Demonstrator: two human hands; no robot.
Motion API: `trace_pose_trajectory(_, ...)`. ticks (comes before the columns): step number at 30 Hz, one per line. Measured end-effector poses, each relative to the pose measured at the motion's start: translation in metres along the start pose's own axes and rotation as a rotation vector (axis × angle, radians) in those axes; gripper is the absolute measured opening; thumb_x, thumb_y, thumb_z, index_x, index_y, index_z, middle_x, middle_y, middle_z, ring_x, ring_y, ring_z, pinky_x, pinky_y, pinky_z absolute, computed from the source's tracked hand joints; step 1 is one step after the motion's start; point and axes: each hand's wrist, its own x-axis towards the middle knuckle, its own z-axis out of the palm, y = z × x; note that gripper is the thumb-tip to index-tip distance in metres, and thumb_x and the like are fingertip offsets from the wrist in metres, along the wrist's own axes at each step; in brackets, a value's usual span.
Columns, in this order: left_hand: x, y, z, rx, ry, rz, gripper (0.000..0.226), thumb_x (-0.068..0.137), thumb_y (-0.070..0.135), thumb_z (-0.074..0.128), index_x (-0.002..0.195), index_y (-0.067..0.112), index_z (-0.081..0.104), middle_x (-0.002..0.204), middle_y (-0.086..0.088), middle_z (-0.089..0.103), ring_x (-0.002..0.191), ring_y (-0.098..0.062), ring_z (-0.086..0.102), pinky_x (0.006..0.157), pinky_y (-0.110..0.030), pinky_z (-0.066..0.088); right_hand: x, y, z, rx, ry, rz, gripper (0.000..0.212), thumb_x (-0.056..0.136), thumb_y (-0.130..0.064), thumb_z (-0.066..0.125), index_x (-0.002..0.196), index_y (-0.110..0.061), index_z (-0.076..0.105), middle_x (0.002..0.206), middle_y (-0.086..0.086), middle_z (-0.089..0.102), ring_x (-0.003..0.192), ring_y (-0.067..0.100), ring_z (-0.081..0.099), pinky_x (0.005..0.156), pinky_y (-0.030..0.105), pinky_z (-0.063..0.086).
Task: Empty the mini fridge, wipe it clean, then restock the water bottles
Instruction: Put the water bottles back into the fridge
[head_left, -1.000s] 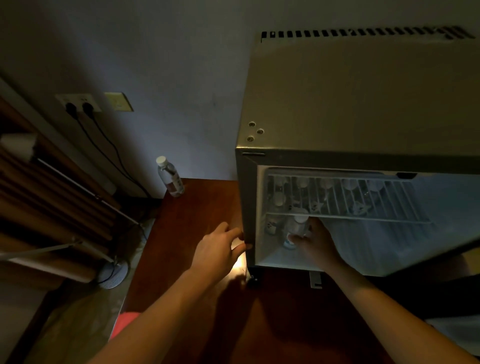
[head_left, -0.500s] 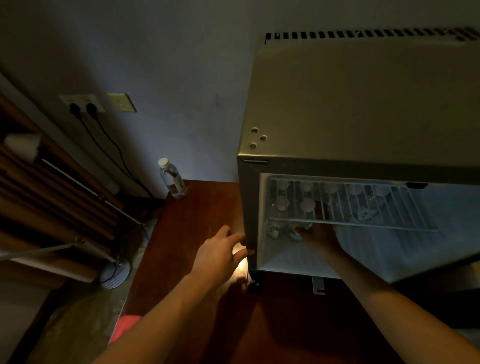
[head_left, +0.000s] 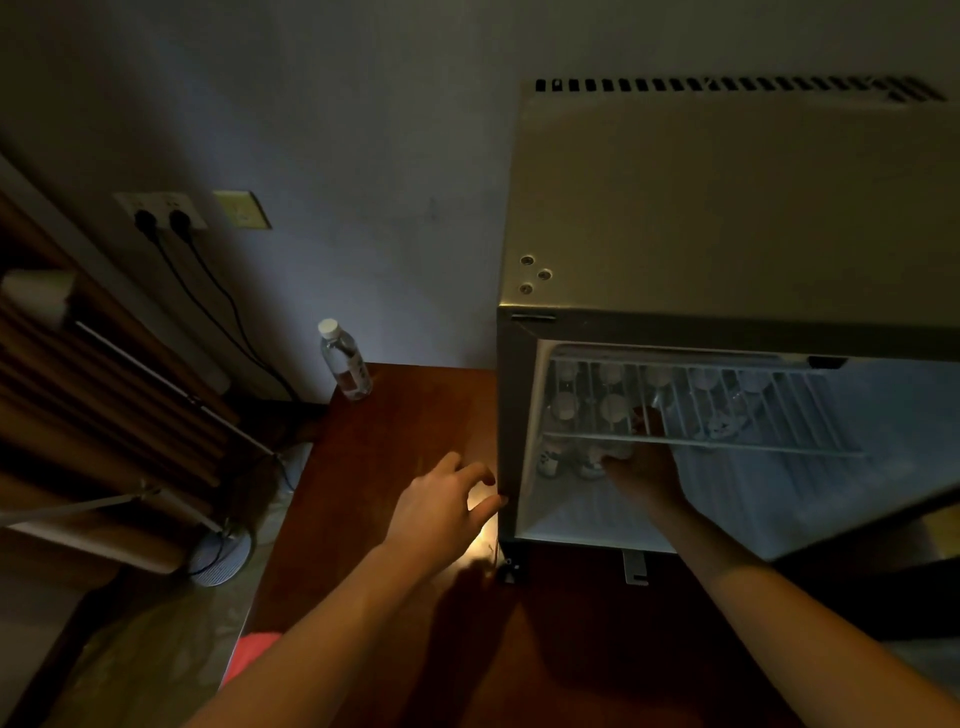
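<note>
The mini fridge (head_left: 727, 208) stands open on a dark wooden table (head_left: 405, 426). Under its white wire shelf (head_left: 779, 410), several white-capped water bottles (head_left: 563, 410) stand at the back left. My right hand (head_left: 644, 470) reaches in below the shelf, its fingers curled round the lower part of the front bottle (head_left: 613, 410). Part of the hand is hidden by the shelf wires. My left hand (head_left: 441, 504) hovers by the fridge's left front edge with loosely spread fingers, holding nothing. One more water bottle (head_left: 345, 361) stands on the table by the wall.
Two plugs with black cables sit in a wall socket (head_left: 161, 213) at the left. Wooden slats and a metal stand with a round base (head_left: 218, 556) fill the floor left of the table. The fridge door opens to the right, out of frame.
My right hand has pushed the bottle from the front of the fridge floor back under the wire shelf, beside another bottle. My left hand has stayed by the fridge edge.
</note>
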Motion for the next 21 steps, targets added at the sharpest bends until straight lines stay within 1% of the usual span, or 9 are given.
trace_pose_trajectory(3,-0.003,-0.007,-0.002,-0.011,-0.009,0.011,0.041,0.096,0.058,0.047,0.127,0.032,0.056,0.121,0.009,0.051,0.089,-0.006,0.060,0.080,-0.025,0.055,-0.009,0.002,0.002,-0.059,0.051,0.055,0.070,0.091,-0.016,0.064,0.150,-0.012,0.029,0.148,0.015,0.042,0.127,0.036,0.049,0.096,0.036,0.043)
trace_pose_trajectory(5,-0.005,-0.013,-0.003,-0.015,-0.024,0.025,0.040,0.097,0.056,0.047,0.128,0.031,0.056,0.123,0.009,0.050,0.090,-0.006,0.061,0.081,-0.025,0.054,-0.018,0.003,0.005,-0.131,0.027,0.094,0.060,0.092,-0.020,0.062,0.145,-0.010,0.034,0.145,0.016,0.041,0.122,0.037,0.052,0.091,0.037,0.044)
trace_pose_trajectory(8,-0.008,-0.026,-0.003,-0.023,-0.048,0.046,0.038,0.099,0.053,0.047,0.129,0.033,0.055,0.125,0.009,0.051,0.091,-0.006,0.060,0.083,-0.025,0.054,-0.038,-0.001,0.011,-0.315,-0.112,0.103,0.039,0.093,-0.030,0.056,0.127,-0.014,0.046,0.126,0.012,0.052,0.108,0.033,0.057,0.077,0.032,0.042)
trace_pose_trajectory(10,-0.011,-0.038,-0.003,-0.028,-0.059,0.054,0.036,0.099,0.051,0.047,0.130,0.033,0.055,0.126,0.010,0.051,0.092,-0.005,0.060,0.085,-0.025,0.053,-0.057,-0.009,0.020,-0.418,-0.216,0.101,0.028,0.095,-0.035,0.052,0.116,-0.017,0.052,0.117,0.007,0.058,0.101,0.027,0.059,0.075,0.031,0.043)
trace_pose_trajectory(12,-0.015,-0.051,-0.003,-0.038,-0.070,0.052,0.036,0.100,0.051,0.047,0.130,0.034,0.054,0.127,0.009,0.052,0.095,-0.006,0.059,0.087,-0.027,0.053,-0.076,-0.019,0.034,-0.484,-0.294,0.081,0.024,0.095,-0.037,0.050,0.110,-0.019,0.056,0.110,0.004,0.062,0.094,0.022,0.059,0.078,0.031,0.047)
trace_pose_trajectory(15,-0.023,-0.074,-0.007,-0.060,-0.074,0.053,0.035,0.100,0.049,0.049,0.131,0.034,0.054,0.127,0.010,0.053,0.098,-0.006,0.060,0.087,-0.026,0.051,-0.103,-0.045,0.066,-0.501,-0.350,0.070,0.018,0.093,-0.038,0.051,0.100,-0.024,0.061,0.102,-0.001,0.065,0.090,0.017,0.061,0.078,0.029,0.050)
trace_pose_trajectory(18,-0.028,-0.100,-0.015,-0.084,-0.071,0.046,0.033,0.099,0.046,0.051,0.130,0.035,0.054,0.123,0.011,0.055,0.097,-0.005,0.058,0.086,-0.026,0.047,-0.124,-0.075,0.099,-0.451,-0.365,0.007,0.011,0.091,-0.037,0.053,0.085,-0.030,0.058,0.090,-0.004,0.065,0.082,0.015,0.062,0.072,0.031,0.050)
trace_pose_trajectory(20,-0.030,-0.119,-0.024,-0.088,-0.062,0.037,0.032,0.098,0.045,0.052,0.129,0.036,0.055,0.116,0.013,0.055,0.095,-0.006,0.057,0.081,-0.025,0.042,-0.133,-0.101,0.116,-0.451,-0.341,-0.071,0.008,0.092,-0.038,0.054,0.088,-0.032,0.059,0.087,-0.007,0.066,0.079,0.012,0.061,0.070,0.031,0.052)
trace_pose_trajectory(21,-0.030,-0.129,-0.029,-0.087,-0.053,0.027,0.032,0.098,0.045,0.052,0.128,0.037,0.055,0.114,0.013,0.055,0.095,-0.006,0.058,0.080,-0.025,0.040,-0.135,-0.113,0.124,-0.443,-0.331,-0.102,0.009,0.093,-0.038,0.053,0.091,-0.032,0.060,0.087,-0.008,0.066,0.080,0.012,0.061,0.071,0.031,0.053)
